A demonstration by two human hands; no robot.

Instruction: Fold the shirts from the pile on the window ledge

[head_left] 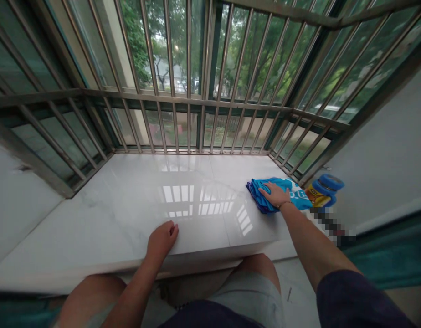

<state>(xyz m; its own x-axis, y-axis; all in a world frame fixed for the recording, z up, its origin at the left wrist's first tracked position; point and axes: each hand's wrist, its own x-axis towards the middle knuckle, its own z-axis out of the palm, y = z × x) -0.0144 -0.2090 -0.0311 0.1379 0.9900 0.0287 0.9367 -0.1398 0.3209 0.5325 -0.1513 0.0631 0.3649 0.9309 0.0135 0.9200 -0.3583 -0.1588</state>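
Note:
My right hand (275, 194) lies flat, fingers stretched out, on a bunched blue cloth (261, 200) at the right end of a glossy white marble window ledge (145, 205). My left hand (161, 241) rests near the ledge's front edge with its fingers curled under, and nothing shows in it. Both knees are in view below the ledge.
A bottle with a blue cap and yellow label (322, 190) stands just right of the cloth, by the wall. Metal security bars (190, 91) fence the ledge on the back and both sides, with windows and trees behind. White walls flank the bay.

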